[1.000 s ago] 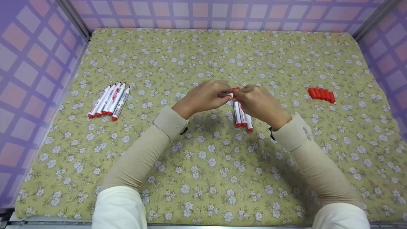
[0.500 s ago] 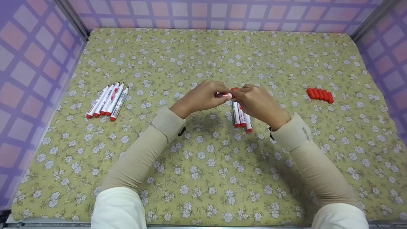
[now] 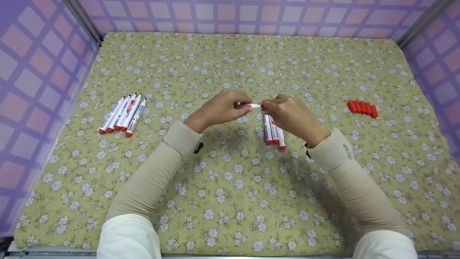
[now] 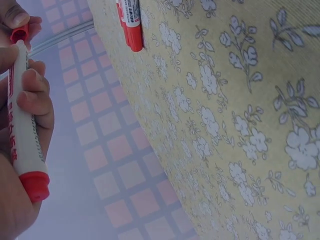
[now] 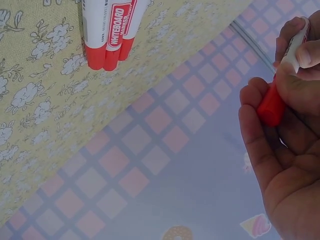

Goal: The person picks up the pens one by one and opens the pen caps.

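Note:
My left hand (image 3: pixel 222 106) grips a white whiteboard marker (image 4: pixel 26 125) by its barrel, red end plug toward the wrist. The marker's tapered white neck points right, toward my right hand (image 3: pixel 289 115). Between thumb and fingers, the right hand pinches a red cap (image 5: pixel 271 107). In the left wrist view the cap's hollow mouth shows, with the marker's tip right at it. Under the right hand lie several capped markers (image 3: pixel 270 131) side by side, their upper parts partly hidden by that hand.
Several uncapped markers (image 3: pixel 122 113) lie in a row at the left, tips away from me. On the right is a row of several loose red caps (image 3: pixel 362 108). A floral cloth (image 3: pixel 222 201) covers the table, with checkered panels (image 3: pixel 230 16) at the back and sides.
The left hand has shifted left with the marker, drawing it away from the cap, so its white neck now shows. The right hand stays nearly in place, holding the cap.

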The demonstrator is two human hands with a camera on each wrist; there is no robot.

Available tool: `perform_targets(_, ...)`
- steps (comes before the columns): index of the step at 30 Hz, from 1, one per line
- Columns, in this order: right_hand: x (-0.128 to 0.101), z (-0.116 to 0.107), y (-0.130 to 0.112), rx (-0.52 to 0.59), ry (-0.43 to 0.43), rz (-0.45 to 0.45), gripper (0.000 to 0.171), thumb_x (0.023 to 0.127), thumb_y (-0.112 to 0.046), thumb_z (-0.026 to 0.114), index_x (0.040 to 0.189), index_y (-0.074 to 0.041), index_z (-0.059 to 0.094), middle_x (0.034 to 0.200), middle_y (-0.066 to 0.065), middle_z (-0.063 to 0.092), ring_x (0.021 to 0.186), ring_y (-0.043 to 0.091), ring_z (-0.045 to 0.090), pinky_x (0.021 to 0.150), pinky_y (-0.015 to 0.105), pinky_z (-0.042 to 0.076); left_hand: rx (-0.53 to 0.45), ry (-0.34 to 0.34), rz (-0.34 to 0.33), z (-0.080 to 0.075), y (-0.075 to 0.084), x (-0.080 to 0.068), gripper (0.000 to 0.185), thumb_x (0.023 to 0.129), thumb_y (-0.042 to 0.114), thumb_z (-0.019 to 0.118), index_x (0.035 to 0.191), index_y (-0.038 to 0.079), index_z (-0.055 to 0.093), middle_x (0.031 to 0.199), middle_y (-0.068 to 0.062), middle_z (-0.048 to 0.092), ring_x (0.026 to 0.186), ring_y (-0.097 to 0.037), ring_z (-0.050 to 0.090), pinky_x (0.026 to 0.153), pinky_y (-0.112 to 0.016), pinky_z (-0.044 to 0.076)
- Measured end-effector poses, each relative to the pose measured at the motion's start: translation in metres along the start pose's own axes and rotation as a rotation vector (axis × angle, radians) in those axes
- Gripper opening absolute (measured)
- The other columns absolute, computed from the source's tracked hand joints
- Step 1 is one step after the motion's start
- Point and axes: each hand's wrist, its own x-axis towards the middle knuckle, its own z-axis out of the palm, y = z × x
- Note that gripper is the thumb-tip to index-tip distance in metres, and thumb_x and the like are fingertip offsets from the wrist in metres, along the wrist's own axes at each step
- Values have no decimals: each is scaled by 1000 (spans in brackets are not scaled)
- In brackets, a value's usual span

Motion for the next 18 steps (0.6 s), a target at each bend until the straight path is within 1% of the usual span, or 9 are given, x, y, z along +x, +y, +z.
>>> perform_targets(3,0,0,0,6,3,4,17,92,-6,62,104,3,71,97,16,73,75,28,66,66,34,57,2,2,-11,-2,-3,-4,24,98,21,56,108,5,71,98,-6,65,78,-15,52,71,-27,46)
perform_targets(8,-2,0,1,18,1,10,13,92,-6,62,99,1,71,92,14,74,73,27,65,62,34,56,-3,-1,-46,-7,-9,-10,26,98,23,56,113,6,69,101,-7,65,80,-16,54,70,-28,47)
perform_targets(13,-2,0,0,4,5,6,14,93,-7,62,100,0,71,92,13,74,72,27,65,63,34,56,-32,2,-82,-13,-17,-16,26,98,24,56,113,6,69,98,-8,64,76,-17,51,68,-29,43)
perform_targets(18,-2,1,0,-1,10,-3,14,93,-7,62,100,1,70,92,14,74,71,27,65,63,34,56,-68,15,-123,-18,-25,-24,27,97,25,57,115,9,68,98,-6,64,74,-17,49,65,-29,41)
